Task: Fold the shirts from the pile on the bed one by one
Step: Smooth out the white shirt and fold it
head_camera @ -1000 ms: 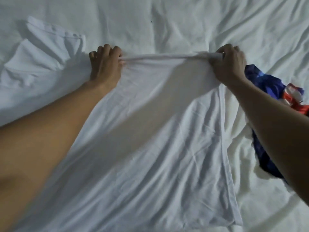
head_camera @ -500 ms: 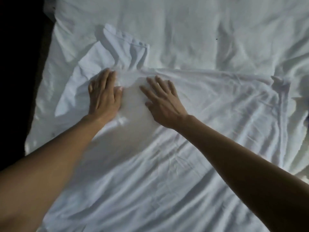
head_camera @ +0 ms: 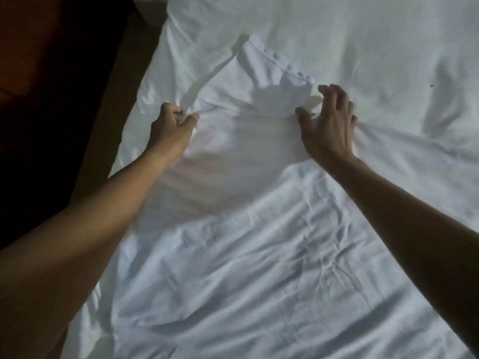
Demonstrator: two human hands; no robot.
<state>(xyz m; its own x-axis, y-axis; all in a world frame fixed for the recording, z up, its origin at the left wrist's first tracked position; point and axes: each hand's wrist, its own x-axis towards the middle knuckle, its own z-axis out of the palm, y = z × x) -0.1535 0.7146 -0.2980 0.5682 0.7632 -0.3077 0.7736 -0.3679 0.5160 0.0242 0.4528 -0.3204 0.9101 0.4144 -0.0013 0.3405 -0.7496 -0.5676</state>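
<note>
Pinching the white shirt [head_camera: 241, 250] at the frame's centre left, we are holding its fabric with our left hand [head_camera: 172, 128] in a narrow grip; our right hand [head_camera: 329, 125], grip wide, is resting on it on the bed [head_camera: 363, 35].

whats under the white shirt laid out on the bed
Only the white bed sheet shows around the white shirt; whatever lies beneath it is covered. The left hand pinches its edge.

The bed [head_camera: 375, 42], white and creased, is filling most of the frame, its edge slanting down the left. A white shirt [head_camera: 246, 242] is lying spread across it, sleeve [head_camera: 272, 71] pointing toward top centre.
</note>
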